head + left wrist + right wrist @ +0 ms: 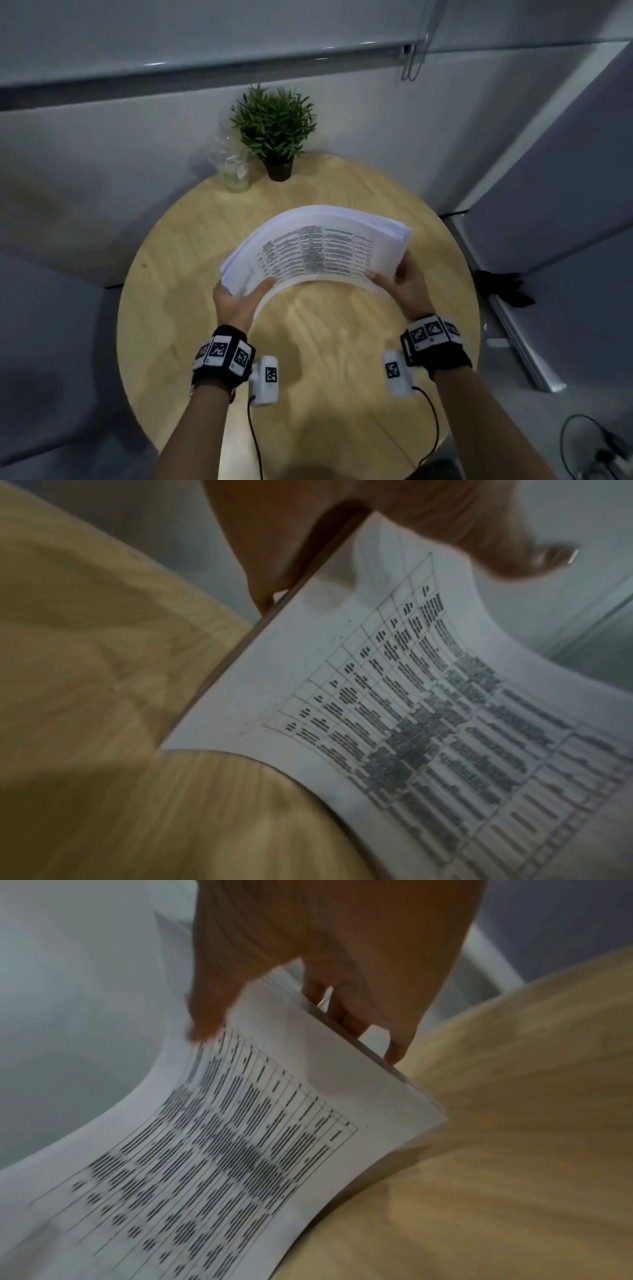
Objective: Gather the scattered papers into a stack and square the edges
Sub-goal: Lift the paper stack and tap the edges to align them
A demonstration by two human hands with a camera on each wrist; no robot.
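Observation:
A stack of white papers (315, 246) with a printed table on the top sheet is held above the round wooden table (191, 274), bowed upward in an arch. My left hand (239, 294) grips its left end, thumb on top. My right hand (404, 284) grips its right end, thumb on the top sheet and fingers behind. In the left wrist view the papers (411, 723) curve away from the thumb. The right wrist view shows the papers (240, 1150) pinched at the edge, sheet ends slightly uneven.
A small potted plant (275, 130) and a clear plastic cup (234, 168) stand at the table's far edge near the wall. Grey panels close in on the right. A dark object (503, 284) lies beyond the table's right rim.

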